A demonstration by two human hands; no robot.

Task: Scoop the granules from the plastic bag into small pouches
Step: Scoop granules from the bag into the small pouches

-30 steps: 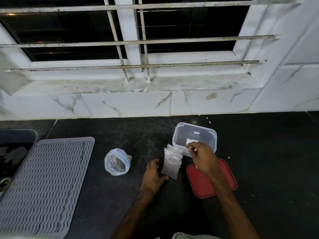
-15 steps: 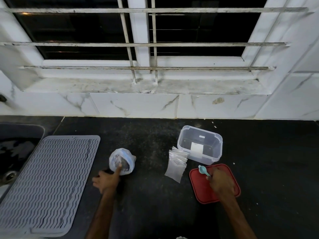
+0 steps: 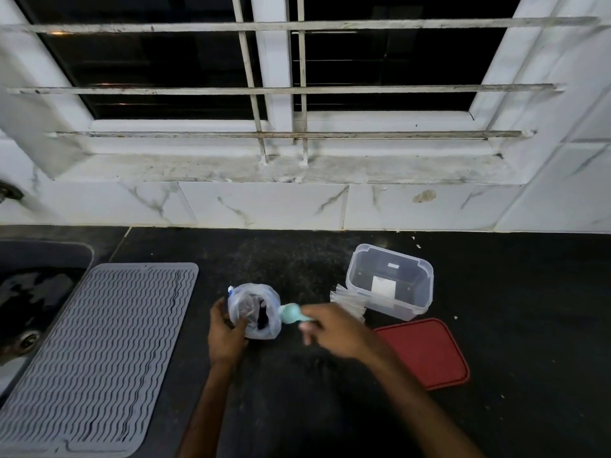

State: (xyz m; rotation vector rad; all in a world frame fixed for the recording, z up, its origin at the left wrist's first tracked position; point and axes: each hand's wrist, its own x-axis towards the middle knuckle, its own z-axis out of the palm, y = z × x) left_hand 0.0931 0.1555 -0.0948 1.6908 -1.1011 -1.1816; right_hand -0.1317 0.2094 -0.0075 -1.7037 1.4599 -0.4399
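Observation:
A clear plastic bag [image 3: 254, 309] with dark granules inside stands open on the black counter. My left hand [image 3: 226, 335] grips its left side and lower edge. My right hand [image 3: 334, 328] holds a small teal spoon [image 3: 291, 316] by the handle, its bowl touching the bag's right rim. A stack of small clear pouches [image 3: 347, 297] lies just right of the spoon, partly hidden behind my right hand and leaning against the clear container.
A clear plastic container [image 3: 390, 284] stands open behind the pouches, its red lid [image 3: 426, 352] flat on the counter to the right. A grey ribbed drying mat [image 3: 92, 355] lies left, a sink [image 3: 29, 305] beyond it. The tiled wall and barred window stand behind.
My right hand brought the teal spoon leftward from above the red lid to the bag's rim. My left hand went from reaching for the bag to gripping its side. The view has shifted.

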